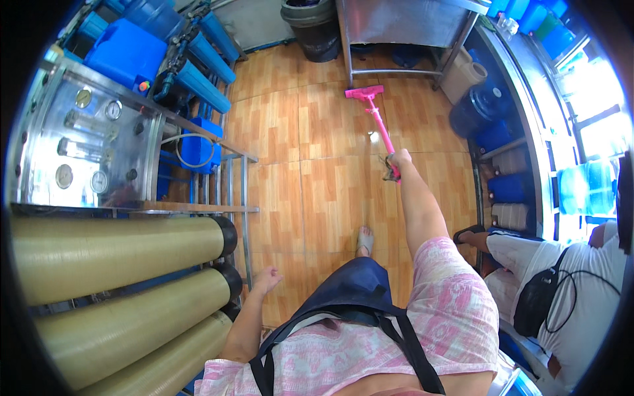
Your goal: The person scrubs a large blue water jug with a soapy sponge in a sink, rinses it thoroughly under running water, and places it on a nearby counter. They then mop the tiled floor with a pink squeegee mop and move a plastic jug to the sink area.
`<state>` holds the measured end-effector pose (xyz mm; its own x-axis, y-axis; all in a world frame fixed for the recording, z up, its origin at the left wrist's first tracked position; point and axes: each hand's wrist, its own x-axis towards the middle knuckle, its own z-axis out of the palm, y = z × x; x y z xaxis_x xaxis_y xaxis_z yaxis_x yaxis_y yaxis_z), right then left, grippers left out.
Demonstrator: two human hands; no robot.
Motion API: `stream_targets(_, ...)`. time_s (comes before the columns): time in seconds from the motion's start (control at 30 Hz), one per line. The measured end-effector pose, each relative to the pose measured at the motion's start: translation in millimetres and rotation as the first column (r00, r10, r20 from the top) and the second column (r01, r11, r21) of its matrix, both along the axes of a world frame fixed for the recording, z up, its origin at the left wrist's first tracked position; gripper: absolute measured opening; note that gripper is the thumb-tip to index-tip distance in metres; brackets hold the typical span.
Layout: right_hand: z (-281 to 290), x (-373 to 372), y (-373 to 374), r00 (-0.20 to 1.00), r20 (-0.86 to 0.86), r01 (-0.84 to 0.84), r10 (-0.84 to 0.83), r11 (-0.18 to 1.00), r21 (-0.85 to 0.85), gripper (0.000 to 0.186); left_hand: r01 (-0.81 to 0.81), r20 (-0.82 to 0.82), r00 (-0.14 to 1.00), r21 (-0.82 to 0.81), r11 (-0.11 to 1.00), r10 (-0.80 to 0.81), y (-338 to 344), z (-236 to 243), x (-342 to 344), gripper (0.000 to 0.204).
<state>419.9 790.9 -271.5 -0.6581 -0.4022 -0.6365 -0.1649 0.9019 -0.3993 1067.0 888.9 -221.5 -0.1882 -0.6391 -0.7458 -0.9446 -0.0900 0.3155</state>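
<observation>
My right hand (400, 158) grips the pink handle (385, 132) of a floor tool, held out ahead of me. Its pink rectangular head (364, 92) lies on the tiled floor beside a steel stand's leg. Something grey, too small to make out, is bunched on the handle at my grip. My left hand (267, 278) hangs low at the left, near a metal frame, with loosely bent fingers and nothing in them. My sandalled foot (364, 241) shows below a dark apron (343, 284).
Yellowish cylinders (119, 247), a steel gauge panel (79, 132) and blue filters (205, 86) line the left. Ahead are a dark bin (309, 36) and steel stand (409, 23). Blue jugs (475, 112) line the right. A seated person in white (574, 297) is at lower right.
</observation>
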Motion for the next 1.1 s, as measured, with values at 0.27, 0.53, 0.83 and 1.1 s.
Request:
stream_targets(0.27,-56.8,54.1,365.6,0.999,-0.028,0.045,-0.045,0.999,-0.015,0.020,0.314,-0.032,0.949,0.076,0.946,-0.312,-47.9,-29.5,-135.6,0.054)
stream_targets(0.53,51.5,237.2,699.6,0.906,0.145,0.257,-0.398,0.788,0.560,0.021,0.324,-0.007,0.946,0.077,0.943,-0.325,-103.7,-27.0,-193.5,0.056)
stream_targets(0.83,-18.0,120.7,497.6,0.914,0.021,0.387,-0.404,0.888,0.248,0.017,0.241,-0.027,0.970,0.043,0.970,-0.240,-100.3,-18.1,-207.7,0.050)
stream_targets(1.1,-55.2,-188.0,84.1,0.982,-0.133,0.127,-0.137,0.988,-0.083,0.021,0.143,0.053,0.988,0.010,0.990,-0.144,-80.8,24.1,-170.7,0.049)
